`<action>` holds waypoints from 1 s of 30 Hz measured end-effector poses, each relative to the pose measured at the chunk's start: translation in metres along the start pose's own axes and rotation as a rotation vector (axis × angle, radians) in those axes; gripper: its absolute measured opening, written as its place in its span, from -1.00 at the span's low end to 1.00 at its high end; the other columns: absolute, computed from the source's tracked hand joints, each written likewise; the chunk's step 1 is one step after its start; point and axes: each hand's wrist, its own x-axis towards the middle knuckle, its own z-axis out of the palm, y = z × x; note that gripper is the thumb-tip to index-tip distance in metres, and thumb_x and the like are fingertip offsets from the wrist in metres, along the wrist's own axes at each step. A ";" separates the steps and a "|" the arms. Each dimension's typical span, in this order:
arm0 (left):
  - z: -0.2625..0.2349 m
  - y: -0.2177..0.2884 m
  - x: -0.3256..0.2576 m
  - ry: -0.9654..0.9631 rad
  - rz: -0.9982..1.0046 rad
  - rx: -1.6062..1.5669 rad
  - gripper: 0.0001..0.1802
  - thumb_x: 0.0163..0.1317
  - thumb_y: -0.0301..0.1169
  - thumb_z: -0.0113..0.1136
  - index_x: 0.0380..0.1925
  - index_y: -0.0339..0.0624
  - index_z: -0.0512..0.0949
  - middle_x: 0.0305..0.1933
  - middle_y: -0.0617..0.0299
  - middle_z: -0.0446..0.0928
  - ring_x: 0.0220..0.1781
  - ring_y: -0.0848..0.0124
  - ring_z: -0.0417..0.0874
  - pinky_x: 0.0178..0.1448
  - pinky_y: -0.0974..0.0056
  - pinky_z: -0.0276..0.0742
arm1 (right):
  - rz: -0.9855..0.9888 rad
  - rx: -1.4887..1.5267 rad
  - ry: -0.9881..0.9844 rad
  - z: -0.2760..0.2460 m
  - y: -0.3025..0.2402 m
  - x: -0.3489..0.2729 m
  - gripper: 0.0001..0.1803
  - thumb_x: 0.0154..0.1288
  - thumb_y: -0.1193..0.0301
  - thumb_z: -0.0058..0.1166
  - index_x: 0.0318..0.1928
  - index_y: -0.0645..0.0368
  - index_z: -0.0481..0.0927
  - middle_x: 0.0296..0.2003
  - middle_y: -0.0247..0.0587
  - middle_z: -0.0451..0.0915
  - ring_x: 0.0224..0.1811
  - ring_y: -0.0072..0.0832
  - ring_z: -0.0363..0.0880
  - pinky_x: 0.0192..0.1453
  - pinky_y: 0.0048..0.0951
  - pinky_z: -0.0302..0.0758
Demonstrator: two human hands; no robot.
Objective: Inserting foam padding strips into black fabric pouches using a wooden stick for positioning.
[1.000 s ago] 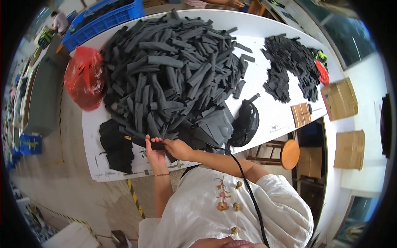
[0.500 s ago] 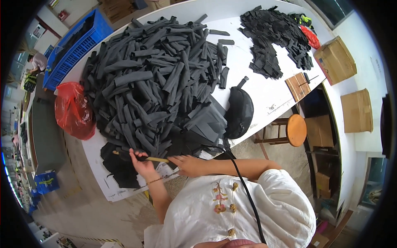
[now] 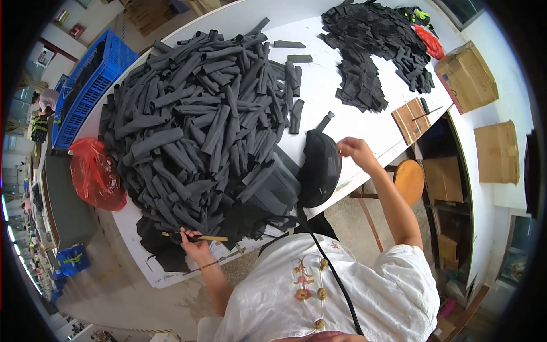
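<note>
Right hand (image 3: 357, 152) has swung beside the black bag (image 3: 321, 172) (fingers curled, grip unclear to me). Left hand (image 3: 195, 247) holds a yellowish stick (image 3: 216, 238).

1 wide fisheye view from head height, downward onto the nearby white table (image 3: 320, 85)

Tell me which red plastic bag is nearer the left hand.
The large red plastic bag at the left edge of the white table; the smaller red plastic bag lies far right.
</note>
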 end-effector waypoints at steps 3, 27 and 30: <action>0.010 -0.011 -0.007 0.018 0.051 0.009 -0.83 0.37 -0.31 0.02 -0.26 -0.12 0.55 -0.49 0.36 0.52 -0.50 0.50 0.50 -0.31 0.37 0.52 | -0.157 -0.180 0.162 -0.030 0.013 0.079 -0.80 0.29 0.41 0.08 -0.26 0.33 0.61 -0.48 -0.20 0.61 -0.46 -0.53 0.60 -0.33 -0.50 0.48; 0.067 -0.148 -0.116 0.575 0.347 0.177 -0.77 0.34 -0.34 0.04 -0.53 -0.08 0.46 -0.62 0.34 0.46 -0.58 0.45 0.47 -0.41 0.38 0.49 | -0.395 -0.213 0.293 -0.063 0.047 0.489 -0.74 0.17 0.32 0.22 -0.23 0.26 0.62 -0.31 -0.12 0.60 -0.32 -0.37 0.56 -0.19 -0.39 0.49; 0.083 -0.167 -0.109 0.567 0.330 0.232 -0.77 0.34 -0.33 0.05 -0.52 -0.07 0.45 -0.63 0.36 0.45 -0.59 0.47 0.47 -0.42 0.39 0.47 | -0.257 0.066 0.334 -0.066 0.046 0.511 -0.76 0.20 0.31 0.22 -0.28 0.26 0.62 -0.45 -0.27 0.61 -0.42 -0.55 0.53 -0.27 -0.51 0.45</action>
